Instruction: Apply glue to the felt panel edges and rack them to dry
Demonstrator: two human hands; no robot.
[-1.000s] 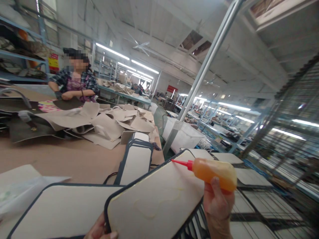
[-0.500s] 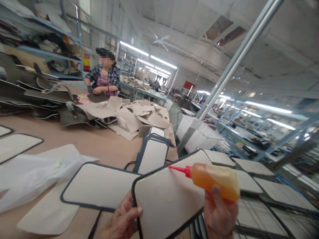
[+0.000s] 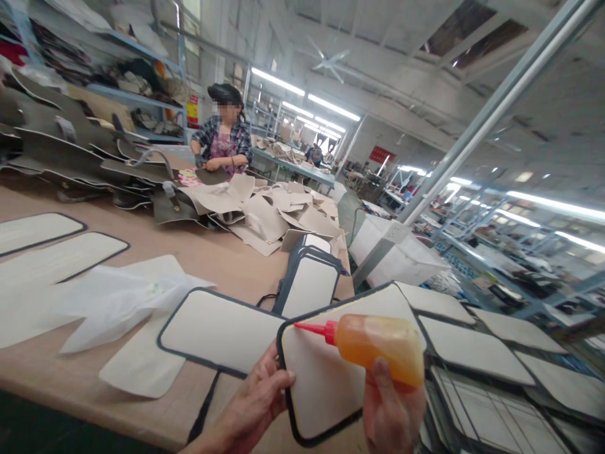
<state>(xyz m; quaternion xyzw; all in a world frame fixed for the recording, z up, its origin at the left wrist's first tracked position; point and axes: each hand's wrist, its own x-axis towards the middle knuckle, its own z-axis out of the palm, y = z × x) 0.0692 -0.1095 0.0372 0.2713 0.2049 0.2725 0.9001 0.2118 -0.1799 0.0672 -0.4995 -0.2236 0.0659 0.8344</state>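
Observation:
My left hand point(image 3: 258, 400) grips the left edge of a cream panel with a dark border point(image 3: 326, 384), thumb on its face and fingers behind. The panel is held up and tilted. In my right hand point(image 3: 394, 410) is a squeeze bottle point(image 3: 378, 343) of amber liquid, lying nearly level. Its red nozzle point(image 3: 312, 328) points left, with the tip at the panel's upper left corner, by the inner side of the border. A thin yellowish line follows that border. Behind the panel, a similar dark-edged panel point(image 3: 222, 331) lies on the table.
Beyond is a stack of bordered panels point(image 3: 309, 284). Beige pieces point(image 3: 265, 214) and dark brown pieces point(image 3: 80, 167) are heaped across the brown table point(image 3: 227, 265). A co-worker point(image 3: 224, 139) is at the far side. More panels point(image 3: 477, 347) lie at the right, near a slanted metal post point(image 3: 449, 161).
The bottle's nozzle has moved left along the panel's upper edge to its upper left corner. My left hand still holds the panel. The whole view has shifted.

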